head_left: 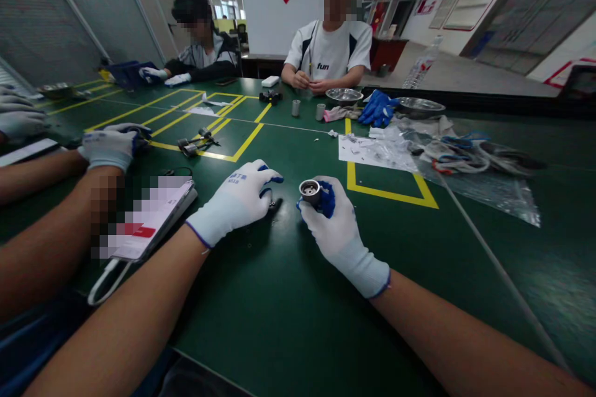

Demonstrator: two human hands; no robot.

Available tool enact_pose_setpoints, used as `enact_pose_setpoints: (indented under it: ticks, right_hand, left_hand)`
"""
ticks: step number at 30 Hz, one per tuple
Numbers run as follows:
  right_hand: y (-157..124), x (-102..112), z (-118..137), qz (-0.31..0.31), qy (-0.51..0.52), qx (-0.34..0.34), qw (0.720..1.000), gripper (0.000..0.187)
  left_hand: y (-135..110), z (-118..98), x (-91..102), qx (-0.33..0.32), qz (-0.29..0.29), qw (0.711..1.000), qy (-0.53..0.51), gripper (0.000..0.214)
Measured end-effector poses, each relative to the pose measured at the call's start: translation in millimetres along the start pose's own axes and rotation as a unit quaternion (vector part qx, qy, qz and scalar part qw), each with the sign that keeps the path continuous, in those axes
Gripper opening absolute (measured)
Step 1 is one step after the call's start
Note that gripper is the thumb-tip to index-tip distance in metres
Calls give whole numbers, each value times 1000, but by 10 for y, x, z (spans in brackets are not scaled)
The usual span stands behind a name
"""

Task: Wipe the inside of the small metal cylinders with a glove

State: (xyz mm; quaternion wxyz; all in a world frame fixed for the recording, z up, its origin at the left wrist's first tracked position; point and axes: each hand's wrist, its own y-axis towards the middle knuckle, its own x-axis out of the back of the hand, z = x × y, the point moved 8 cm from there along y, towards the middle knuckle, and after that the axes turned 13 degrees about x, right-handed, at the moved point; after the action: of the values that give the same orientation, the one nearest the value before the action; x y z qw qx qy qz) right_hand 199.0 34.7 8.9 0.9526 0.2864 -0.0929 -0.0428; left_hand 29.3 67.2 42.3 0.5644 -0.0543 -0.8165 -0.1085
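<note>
My right hand (338, 232), in a white glove with blue fingertips, is closed around a small grey metal cylinder (310, 189) with a hollow top, held upright just above the green table (288, 310). My left hand (237, 198), gloved the same way, rests knuckles-up on the table to the left of it, fingers curled down over a small dark part (272, 203) that is mostly hidden. The two hands are a short gap apart.
A co-worker's bare arms and gloved hand (109, 146) lie at the left beside a phone (149, 217). Two people sit at the far side. Metal bowls (343, 96), blue gloves (378, 108), plastic bags with cables (465, 155), small metal parts (195, 142) and yellow tape lines lie ahead.
</note>
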Motion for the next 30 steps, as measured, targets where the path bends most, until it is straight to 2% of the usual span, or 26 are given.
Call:
enact_pose_setpoints:
  ticks: [4,11,13,15,18,20,23,26,30]
  right_hand:
    - [-10,-16,37,14,6,11,1000,27]
    - [6,-59,153,40,5,75,996,23]
    - [13,-53,162,39,-1,87,995,24]
    - [16,-49,165,39,-4,97,994,24]
    - [10,-61,147,49,1,98,994,23]
    - [0,-80,117,60,7,86,994,22]
    - [-17,-114,87,80,20,70,994,22]
    - [-33,-151,94,107,34,64,992,21]
    - [-51,-196,124,144,34,57,987,18]
  left_hand:
    - [-30,-44,-69,-2,47,998,32,27]
    - [-11,-13,-161,12,80,995,63,16]
    - [-7,-28,-111,18,64,998,18,17]
    - [-20,-75,-9,17,38,996,-79,20]
    - [-78,-184,159,-10,15,971,-240,24]
    - [-122,-248,216,-24,22,952,-303,25]
    - [-170,-285,239,-22,33,939,-342,26]
    - [-199,-287,252,-23,20,937,-349,27]
    - [-238,-376,269,-83,2,949,-305,13]
